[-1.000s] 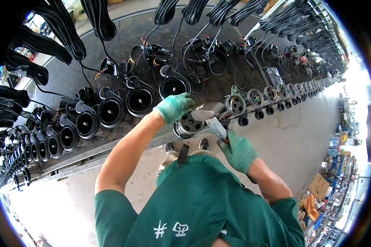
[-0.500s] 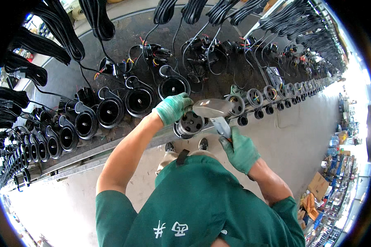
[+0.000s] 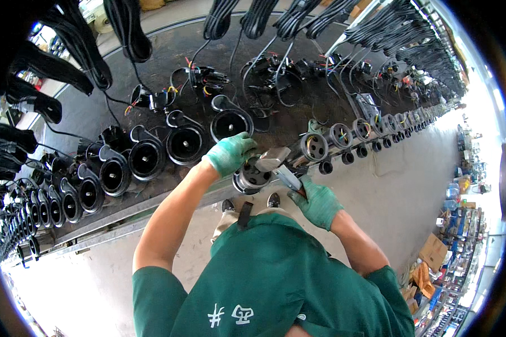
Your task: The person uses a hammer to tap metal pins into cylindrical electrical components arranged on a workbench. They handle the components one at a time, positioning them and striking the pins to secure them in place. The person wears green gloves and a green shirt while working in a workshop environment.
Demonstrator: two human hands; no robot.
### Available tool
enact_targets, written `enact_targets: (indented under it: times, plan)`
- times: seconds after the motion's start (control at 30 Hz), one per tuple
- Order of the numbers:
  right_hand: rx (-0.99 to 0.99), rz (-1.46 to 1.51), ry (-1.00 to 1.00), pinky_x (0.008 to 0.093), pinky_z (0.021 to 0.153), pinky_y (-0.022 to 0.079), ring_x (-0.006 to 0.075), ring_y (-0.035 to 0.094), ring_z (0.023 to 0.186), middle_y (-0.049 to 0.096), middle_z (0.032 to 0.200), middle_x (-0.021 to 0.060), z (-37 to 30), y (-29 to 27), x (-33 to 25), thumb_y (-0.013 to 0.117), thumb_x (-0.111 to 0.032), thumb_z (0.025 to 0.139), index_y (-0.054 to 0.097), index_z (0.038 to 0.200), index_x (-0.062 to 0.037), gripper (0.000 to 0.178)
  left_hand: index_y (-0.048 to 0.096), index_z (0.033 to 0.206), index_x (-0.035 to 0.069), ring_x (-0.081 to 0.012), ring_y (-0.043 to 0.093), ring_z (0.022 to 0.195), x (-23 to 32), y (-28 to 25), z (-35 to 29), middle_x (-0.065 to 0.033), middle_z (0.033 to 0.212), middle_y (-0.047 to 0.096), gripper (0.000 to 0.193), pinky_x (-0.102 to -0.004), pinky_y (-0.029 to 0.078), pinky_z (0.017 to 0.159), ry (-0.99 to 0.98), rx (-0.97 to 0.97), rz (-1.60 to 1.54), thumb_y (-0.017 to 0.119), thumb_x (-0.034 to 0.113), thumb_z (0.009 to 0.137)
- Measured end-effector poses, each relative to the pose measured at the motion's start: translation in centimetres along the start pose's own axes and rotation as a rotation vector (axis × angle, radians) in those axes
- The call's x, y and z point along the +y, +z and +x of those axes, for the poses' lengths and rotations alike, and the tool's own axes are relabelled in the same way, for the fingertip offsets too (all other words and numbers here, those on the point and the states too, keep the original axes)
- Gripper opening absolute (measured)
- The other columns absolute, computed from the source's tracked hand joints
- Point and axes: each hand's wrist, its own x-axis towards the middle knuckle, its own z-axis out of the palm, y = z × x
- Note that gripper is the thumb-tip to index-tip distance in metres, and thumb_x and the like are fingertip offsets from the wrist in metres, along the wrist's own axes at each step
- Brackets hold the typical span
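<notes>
My left hand, in a green-and-white glove, grips the upper left edge of a round motor housing at the bench edge. The grey end face of this motor housing has several holes and faces me. My gloved right hand is closed round the handle of a hammer. The shiny metal hammer head is over the upper right of the grey face; whether it touches cannot be made out. Just left of my left hand stands a black open blower housing with a small shaft in its middle.
More black blower housings line the bench edge leftward. Motors with grey end faces run off to the right. Bundled black cables hang above the dark bench, where wired parts lie. Shelves and cardboard boxes stand at the far right.
The hammer head has come down and left toward the motor's grey face, and my right hand has moved slightly left. My left hand keeps its grip. The whole view has shifted a little.
</notes>
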Motion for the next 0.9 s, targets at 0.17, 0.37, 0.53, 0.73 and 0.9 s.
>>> enact_targets:
  times: [0.17,0.37,0.53,0.73,0.9]
  plan:
    - [0.279,-0.068,-0.009,0.0522,0.066,0.054,0.0421,0.069,0.080,0.072,0.087,0.0196,-0.8,-1.1,7.5,0.072,-0.037,0.090,0.063,0.101,-0.0069,0.033,0.069,0.112,0.006,-0.0385,0.065,0.097,2.2,0.0,-0.8,-0.0158,0.107,0.063,0.023,-0.0458,0.054,0.082,-0.061,0.077,-0.069,0.069,0.015,0.091]
    - [0.474,-0.277,0.036,0.0504,0.073,0.055,0.0407,0.068,0.084,0.070,0.090,0.0156,-0.2,-7.3,20.3,0.078,-0.034,0.083,0.065,0.099,-0.0110,0.030,0.048,0.146,0.003,-0.0209,0.060,0.120,3.7,2.4,-3.2,-0.0095,0.131,0.060,0.075,-0.0354,0.052,0.101,-0.257,0.241,-0.511,0.085,0.009,0.081]
    - [0.433,-0.297,0.192,0.0505,0.078,0.054,0.0406,0.068,0.092,0.071,0.100,0.0161,2.4,-13.7,29.8,0.080,-0.034,0.082,0.065,0.103,-0.0112,0.034,0.034,0.154,0.003,-0.0249,0.054,0.132,3.9,8.4,-5.5,-0.0112,0.144,0.054,0.118,-0.0412,0.043,0.115,-0.395,0.586,-1.014,0.091,0.055,0.064]
    - [0.351,-0.265,0.111,0.0508,0.081,0.053,0.0417,0.066,0.097,0.071,0.103,0.0169,9.2,-15.1,38.1,0.081,-0.037,0.082,0.063,0.109,-0.0112,0.041,0.029,0.155,0.008,-0.0259,0.051,0.135,5.7,14.1,-6.2,-0.0102,0.148,0.048,0.131,-0.0426,0.049,0.110,-0.442,0.747,-0.904,0.097,0.051,0.053]
    - [0.496,-0.317,-0.105,0.0485,0.085,0.054,0.0391,0.066,0.102,0.067,0.118,0.0176,10.1,-12.8,39.2,0.078,-0.030,0.088,0.064,0.122,-0.0101,0.041,0.029,0.151,0.007,-0.0238,0.055,0.128,6.9,16.1,-5.1,-0.0097,0.142,0.051,0.117,-0.0381,0.051,0.107,-0.660,0.782,-0.570,0.101,0.017,0.059]
